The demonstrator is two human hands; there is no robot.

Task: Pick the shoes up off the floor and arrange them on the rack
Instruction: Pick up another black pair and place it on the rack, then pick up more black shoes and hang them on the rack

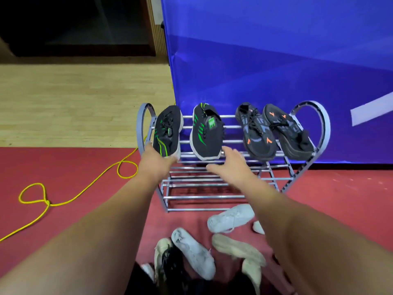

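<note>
- Clearly, in the head view your main risk sits at the left end of the rack (325, 124). The left green-striped shoe (167, 133) lies tipped towards its side on the top tier, with its toe at the front bar. If you release it carelessly, it may roll or slide off the front.
- Your left hand (158, 159) covers that shoe's toe. Its fingers are hidden, so I cannot tell whether they grip the shoe or merely press on it.
- Your right hand (230, 162) is spread, fingers loose and holding nothing. It is just in front of the toe of the second green-striped shoe (207, 133), which rests left of the rack's middle with its upper facing you. A nudge from that hand could push the shoe askew on the thin bars.
- At the rack's right end, the black-and-orange pair (256, 133) has its toes at the front bar. Jolting the frame could shake them loose.
- The pale shoes (230, 218) lie scattered on the floor (85, 167) in front of the rack, beneath your forearms and well apart from both hands. I judge the task roughly half done.
- If you step forward blindly, you may tread on those shoes. The yellow cable (74, 196) looping left of the rack could also catch a foot.
</note>
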